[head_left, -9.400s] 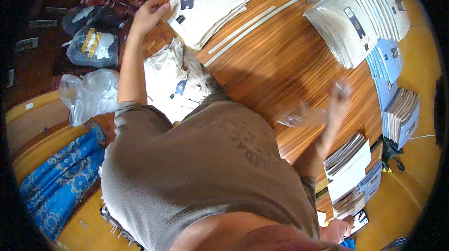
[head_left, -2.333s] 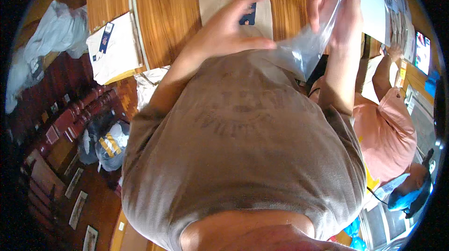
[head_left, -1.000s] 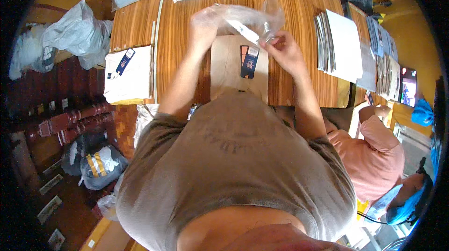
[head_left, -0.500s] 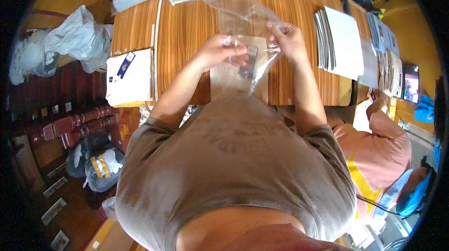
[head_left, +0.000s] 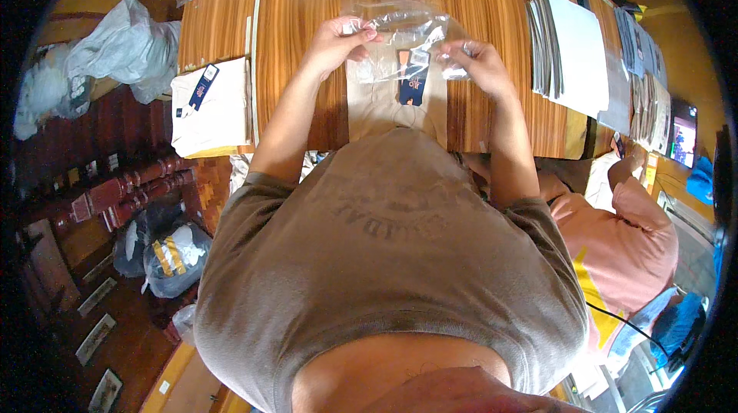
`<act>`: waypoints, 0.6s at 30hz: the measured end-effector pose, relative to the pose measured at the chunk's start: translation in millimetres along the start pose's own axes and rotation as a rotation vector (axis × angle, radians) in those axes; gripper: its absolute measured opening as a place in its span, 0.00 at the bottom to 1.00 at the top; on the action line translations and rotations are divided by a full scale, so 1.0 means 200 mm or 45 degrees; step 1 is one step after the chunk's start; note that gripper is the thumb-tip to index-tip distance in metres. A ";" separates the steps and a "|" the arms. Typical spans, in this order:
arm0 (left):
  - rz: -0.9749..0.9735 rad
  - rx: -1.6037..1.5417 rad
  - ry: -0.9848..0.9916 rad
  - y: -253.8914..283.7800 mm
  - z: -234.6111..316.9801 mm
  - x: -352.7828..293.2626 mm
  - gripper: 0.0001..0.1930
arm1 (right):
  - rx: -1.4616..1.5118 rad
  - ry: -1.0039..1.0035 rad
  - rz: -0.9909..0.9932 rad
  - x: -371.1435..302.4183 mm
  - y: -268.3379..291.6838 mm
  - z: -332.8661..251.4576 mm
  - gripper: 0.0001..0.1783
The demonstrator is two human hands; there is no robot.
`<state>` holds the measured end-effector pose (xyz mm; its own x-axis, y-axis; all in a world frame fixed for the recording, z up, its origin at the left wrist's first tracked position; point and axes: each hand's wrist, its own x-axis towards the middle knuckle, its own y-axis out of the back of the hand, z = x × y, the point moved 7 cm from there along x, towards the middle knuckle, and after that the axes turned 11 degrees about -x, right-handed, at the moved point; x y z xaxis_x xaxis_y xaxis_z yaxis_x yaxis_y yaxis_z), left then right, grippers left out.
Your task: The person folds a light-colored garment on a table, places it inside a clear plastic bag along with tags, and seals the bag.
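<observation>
My left hand (head_left: pixel 337 45) and right hand (head_left: pixel 486 68) have parted, spreading the clear bag (head_left: pixel 400 9) over the folded beige garment (head_left: pixel 373 110) on the tabletop (head_left: pixel 298 9); left grip pinches its edge, right seemingly too, through glare.

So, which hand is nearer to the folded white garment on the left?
Left. The left hand is to the right of the white garment, apart from it; the right hand is farther right.

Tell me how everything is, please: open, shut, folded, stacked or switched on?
Clear bag: held up, mouth unclear
Left hand: pinching clear bag
Right hand: pinching clear bag
Beige cloth: folded
Dark tag: on beige cloth
White cloth: folded
Pale pile: stacked
Screen: lit
Taped bag: bulging
</observation>
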<state>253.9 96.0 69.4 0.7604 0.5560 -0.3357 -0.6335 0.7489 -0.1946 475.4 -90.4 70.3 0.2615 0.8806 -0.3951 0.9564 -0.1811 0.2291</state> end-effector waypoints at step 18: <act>0.089 -0.335 -0.936 0.48 1.17 -0.17 0.53 | 0.125 0.340 0.199 -0.19 -0.04 -0.68 0.16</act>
<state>200.7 234.1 278.2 0.5590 0.7636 0.3232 -0.6265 0.6443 -0.4387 439.5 -62.2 204.1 0.3751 0.9202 -0.1115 0.9188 -0.3532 0.1764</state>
